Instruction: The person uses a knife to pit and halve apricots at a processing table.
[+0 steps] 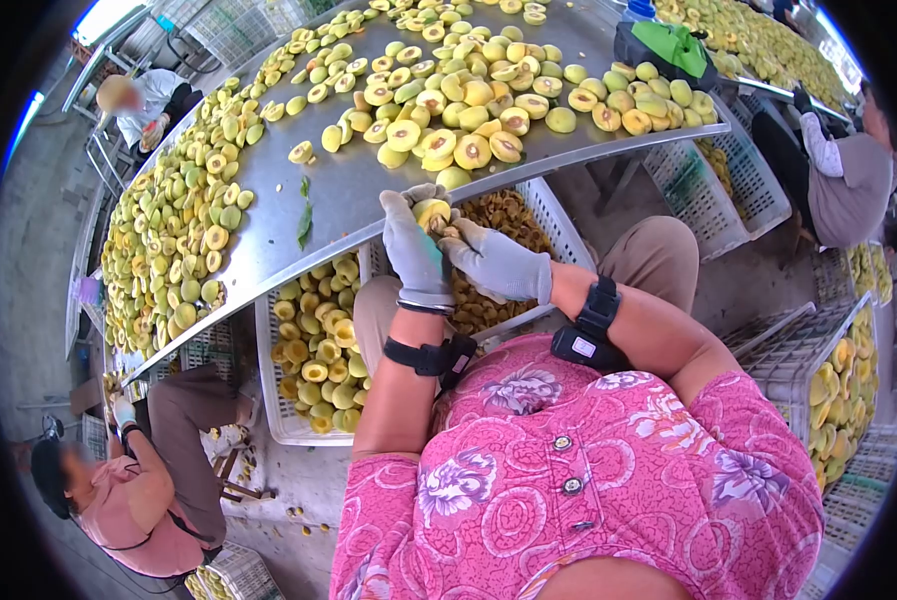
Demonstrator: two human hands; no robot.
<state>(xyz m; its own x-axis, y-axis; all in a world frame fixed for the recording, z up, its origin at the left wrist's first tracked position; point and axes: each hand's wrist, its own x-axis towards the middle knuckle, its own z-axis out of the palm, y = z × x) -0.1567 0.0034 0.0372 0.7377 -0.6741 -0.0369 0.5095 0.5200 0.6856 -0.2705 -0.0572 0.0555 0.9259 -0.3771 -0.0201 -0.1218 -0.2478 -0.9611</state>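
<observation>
My left hand (415, 245), in a grey glove, is closed round a yellow-green fruit half (431, 214) just past the near edge of the metal table (293, 255). Against the same fruit are the fingertips of my right hand (498, 261), gloved too and closed; a brown bit, perhaps the pit, shows between the hands. Cut fruit halves (471, 151) with brown centres are heaped on the table beyond. Under my hands stands a crate of brown pits (508, 215). Left of it, a white crate (267, 375) holds hollowed fruit halves (320, 345).
Co-workers sit at the lower left (138, 500), upper left (153, 100) and right (848, 185). A green cloth (671, 48) lies on a dark container at the table's far right. More crates (703, 195) stand beneath and to the right. Green leaves (305, 222) lie on the table.
</observation>
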